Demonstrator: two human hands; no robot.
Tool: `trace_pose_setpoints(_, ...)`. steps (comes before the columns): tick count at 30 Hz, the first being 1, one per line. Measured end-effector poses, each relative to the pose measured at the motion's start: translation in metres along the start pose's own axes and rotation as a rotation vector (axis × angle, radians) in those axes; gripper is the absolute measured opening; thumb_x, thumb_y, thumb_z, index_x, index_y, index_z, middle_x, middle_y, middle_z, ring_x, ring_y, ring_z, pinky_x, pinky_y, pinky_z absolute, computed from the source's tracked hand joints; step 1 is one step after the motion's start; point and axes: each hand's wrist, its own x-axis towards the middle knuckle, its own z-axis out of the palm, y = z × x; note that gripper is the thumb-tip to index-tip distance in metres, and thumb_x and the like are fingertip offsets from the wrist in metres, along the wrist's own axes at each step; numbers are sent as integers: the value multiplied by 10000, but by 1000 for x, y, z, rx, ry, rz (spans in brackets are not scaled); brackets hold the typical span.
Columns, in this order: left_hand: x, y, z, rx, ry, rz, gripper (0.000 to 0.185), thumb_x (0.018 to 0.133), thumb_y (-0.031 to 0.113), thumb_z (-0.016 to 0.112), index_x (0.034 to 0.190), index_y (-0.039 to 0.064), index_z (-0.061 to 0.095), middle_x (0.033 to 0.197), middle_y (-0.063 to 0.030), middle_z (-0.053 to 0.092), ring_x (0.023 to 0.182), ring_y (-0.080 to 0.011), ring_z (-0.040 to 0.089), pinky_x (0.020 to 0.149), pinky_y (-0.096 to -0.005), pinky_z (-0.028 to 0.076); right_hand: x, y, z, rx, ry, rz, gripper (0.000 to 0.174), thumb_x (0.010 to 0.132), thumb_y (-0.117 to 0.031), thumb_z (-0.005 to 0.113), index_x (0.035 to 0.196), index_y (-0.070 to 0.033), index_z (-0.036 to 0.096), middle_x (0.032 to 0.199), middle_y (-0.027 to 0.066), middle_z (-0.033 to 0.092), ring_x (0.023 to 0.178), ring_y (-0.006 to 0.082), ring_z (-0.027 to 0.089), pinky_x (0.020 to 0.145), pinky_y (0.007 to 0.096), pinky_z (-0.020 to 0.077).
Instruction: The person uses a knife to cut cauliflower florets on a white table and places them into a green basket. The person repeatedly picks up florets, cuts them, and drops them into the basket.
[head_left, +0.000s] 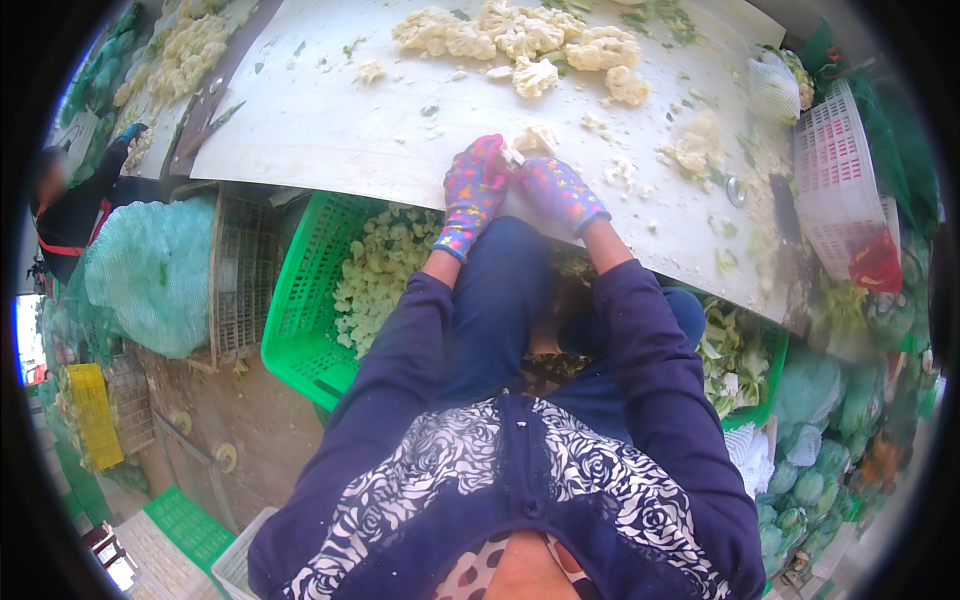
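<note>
At the near edge of the white tabletop (322, 127), my left hand (476, 191), in a flowered glove, pinches a small pale cauliflower piece (511, 155). My right hand (561, 191), gloved alike, meets that piece with its fingers curled. Whether it grips the piece or something else is hidden. Just beyond the fingers lies a loose cauliflower floret (536, 139). Farther back is a row of larger cauliflower chunks (517, 34). Below the table edge at my left, a green plastic basket (300, 360) holds many small florets (382, 262).
A second green basket (776, 375) with leaf trimmings is under the table at right. A metal ring (736, 191) lies on the tabletop. A white crate (840, 180) stands past its right end. At far left are a filled mesh bag (154, 277) and a person (71, 202).
</note>
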Motion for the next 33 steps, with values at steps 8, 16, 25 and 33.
trace_pose_setpoints(8,25,-1,-15,-3,-118,-47,564,836,192,730,1380,188,583,1472,-74,537,1297,-326,537,1062,-436,469,-40,0,-34,911,-125,490,322,1039,-313,533,1052,-23,673,719,86,685,542,168,630,490,299,501)
trace_pose_setpoints(16,95,53,27,184,-537,399,264,927,382,638,1146,255,716,1267,3,655,1225,-236,585,1020,-446,456,-75,8,-77,650,-183,619,225,1032,-240,546,1062,-58,674,690,54,658,532,127,624,473,282,493)
trace_pose_setpoints(25,-30,-19,-101,237,-165,122,278,896,316,726,1133,173,703,1168,-58,680,1111,-268,635,971,-441,462,70,52,-95,652,416,409,400,1004,-378,614,1256,-67,623,802,63,706,617,142,681,519,311,532)
trace_pose_setpoints(33,42,-9,-38,-212,-94,-231,744,891,427,782,1489,94,489,1294,-148,624,1062,-249,651,816,-370,572,72,19,-42,889,227,496,296,1017,-289,596,1128,-15,568,817,104,696,606,163,689,470,299,514)
